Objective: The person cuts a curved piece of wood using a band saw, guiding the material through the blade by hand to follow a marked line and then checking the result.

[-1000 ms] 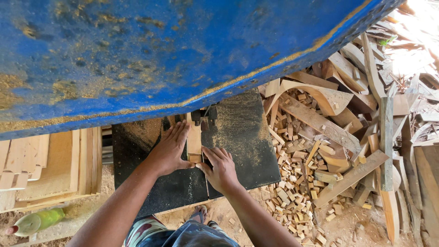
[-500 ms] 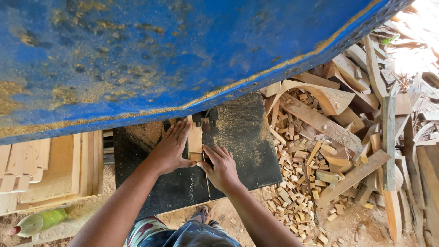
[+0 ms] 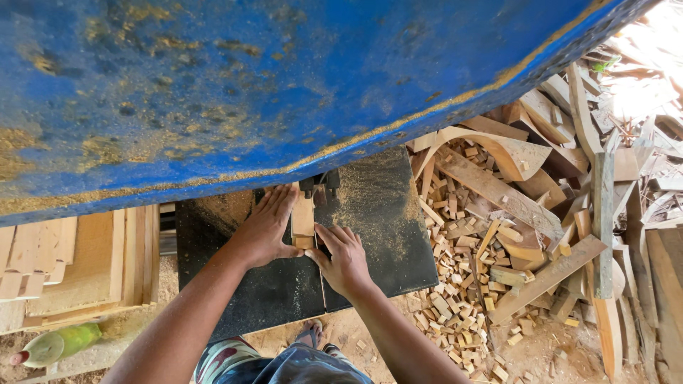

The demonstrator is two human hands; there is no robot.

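Pressing: both my hands bear on a small wooden block [image 3: 303, 219] lying on the dark saw table [image 3: 377, 213], just under the blue machine housing [image 3: 284, 85].
Left hand: my left hand [image 3: 265, 229] lies flat and spread, palm down, against the block's left side, thumb tucked at its near end.
Right hand: my right hand [image 3: 344, 254] has its fingers bent, tips touching the block's near right corner; it closes around nothing.
Block: pale, narrow, long side pointing away from me toward the black blade guide [image 3: 319, 183].
Handling: I judge it light, stiff and dry, apt to skid on the sawdust-strewn table; best held by its long sides, well back from the far end.
Surroundings: heaped offcuts [image 3: 469, 284] lie to the right, stacked boards [image 3: 85, 263] to the left, and a green bottle [image 3: 60, 344] on the ground.
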